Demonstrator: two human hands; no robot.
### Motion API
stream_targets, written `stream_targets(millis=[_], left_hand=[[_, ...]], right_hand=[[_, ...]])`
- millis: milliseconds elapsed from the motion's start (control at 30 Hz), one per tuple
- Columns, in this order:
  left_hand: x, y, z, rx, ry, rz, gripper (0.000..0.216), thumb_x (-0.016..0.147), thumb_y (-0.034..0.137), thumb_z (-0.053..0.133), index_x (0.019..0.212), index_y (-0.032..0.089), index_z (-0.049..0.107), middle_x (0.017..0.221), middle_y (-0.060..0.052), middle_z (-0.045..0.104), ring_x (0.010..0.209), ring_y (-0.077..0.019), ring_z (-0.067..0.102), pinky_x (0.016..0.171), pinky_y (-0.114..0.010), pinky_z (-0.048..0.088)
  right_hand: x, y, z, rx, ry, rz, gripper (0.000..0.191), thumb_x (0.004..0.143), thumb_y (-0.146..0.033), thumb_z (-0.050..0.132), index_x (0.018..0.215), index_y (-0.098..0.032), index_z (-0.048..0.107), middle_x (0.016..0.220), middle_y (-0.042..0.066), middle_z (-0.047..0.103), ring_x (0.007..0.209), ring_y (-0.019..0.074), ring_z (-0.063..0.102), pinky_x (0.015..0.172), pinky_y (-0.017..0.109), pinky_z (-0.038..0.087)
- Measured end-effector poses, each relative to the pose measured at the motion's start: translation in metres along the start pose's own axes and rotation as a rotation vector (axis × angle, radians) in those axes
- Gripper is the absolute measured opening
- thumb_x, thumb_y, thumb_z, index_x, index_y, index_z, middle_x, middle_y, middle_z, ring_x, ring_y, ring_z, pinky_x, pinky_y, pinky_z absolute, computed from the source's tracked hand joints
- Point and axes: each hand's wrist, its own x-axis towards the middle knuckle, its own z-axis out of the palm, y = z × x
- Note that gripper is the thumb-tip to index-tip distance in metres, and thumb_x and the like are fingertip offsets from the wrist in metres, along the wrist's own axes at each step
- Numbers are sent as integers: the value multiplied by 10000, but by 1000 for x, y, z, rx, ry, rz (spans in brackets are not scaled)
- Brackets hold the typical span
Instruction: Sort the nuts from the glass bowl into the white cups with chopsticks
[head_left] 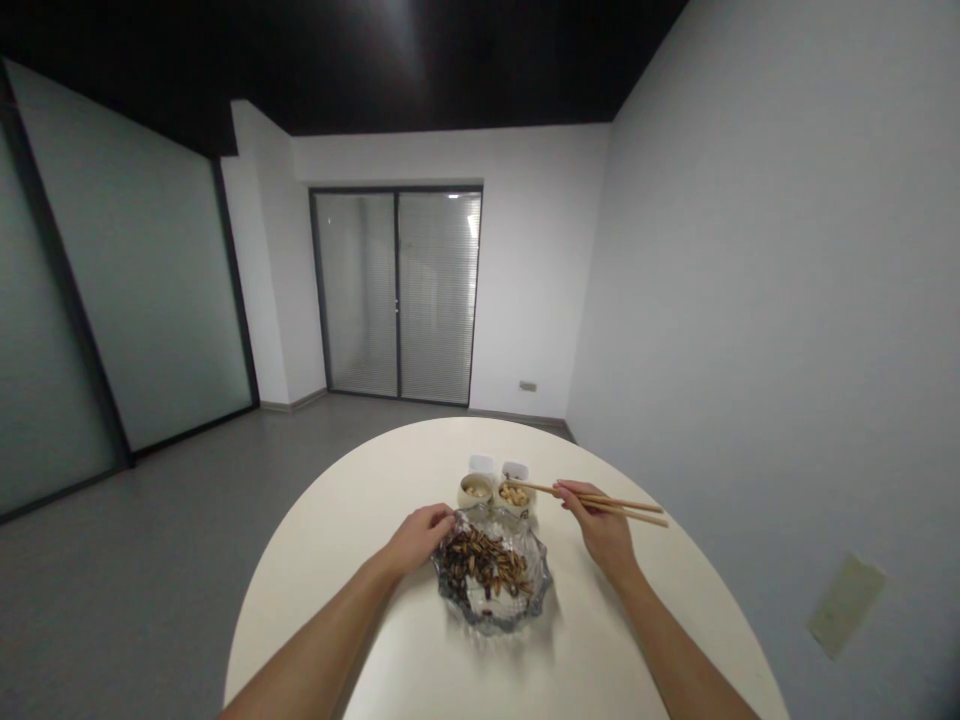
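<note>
My right hand (596, 515) is closed around a pair of wooden chopsticks (626, 508), whose tips point left over the right small cup (513, 503). That cup holds pale, nut-like pieces. Beside it, the left small cup (475, 493) contains a few similar light pieces. In front of both cups sits a clear glass bowl (541, 590) with a wavy rim. Inside the bowl lies a spread of dark brown, elongated seed-like pieces (487, 562). My left hand (424, 532) grips the bowl's left rim; its fingertips are partly hidden. Whether the chopsticks pinch anything is too small to tell.
Everything stands on a round white table (315, 570). Two small white lids (481, 464) lie behind the cups. A white wall (750, 300) runs close along the right, with a pale plate (847, 605) on it. Glass panels stand at left and ahead.
</note>
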Motion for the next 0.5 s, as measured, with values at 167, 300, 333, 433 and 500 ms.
stream_targets(millis=[167, 300, 333, 433, 500], left_hand=[[1, -1, 0, -8, 0, 4, 351, 888, 417, 460, 881, 159, 697, 870, -52, 723, 853, -214, 637, 772, -279, 447], [1, -3, 0, -11, 4, 8, 347, 888, 416, 464, 892, 162, 700, 882, -50, 726, 863, -210, 635, 785, -275, 450], [1, -3, 0, -13, 5, 11, 347, 888, 417, 465, 894, 162, 701, 883, -50, 727, 862, -209, 634, 789, -274, 451], [1, -3, 0, -21, 6, 12, 353, 886, 424, 468, 899, 161, 703, 883, -52, 726, 847, -209, 629, 784, -278, 456], [0, -2, -1, -24, 7, 9, 361, 885, 432, 468, 898, 159, 704, 876, -54, 724, 840, -213, 627, 776, -282, 457]], right_hand=[[4, 17, -3, -68, 71, -37, 328, 810, -526, 731, 905, -218, 792, 952, 92, 776, 857, 274, 711, 819, 469, 603], [5, 27, -1, -89, 81, -51, 322, 827, -526, 715, 929, -228, 781, 986, 84, 772, 905, 277, 709, 874, 486, 581], [4, 29, -1, -97, 76, -61, 318, 832, -523, 710, 933, -229, 778, 990, 81, 772, 918, 275, 708, 895, 489, 573], [4, 32, 1, -137, 45, -99, 307, 851, -517, 691, 935, -234, 773, 988, 72, 772, 951, 269, 706, 948, 490, 543], [4, 33, 3, -154, 20, -109, 313, 855, -525, 682, 931, -235, 772, 986, 71, 773, 960, 269, 707, 961, 488, 533]])
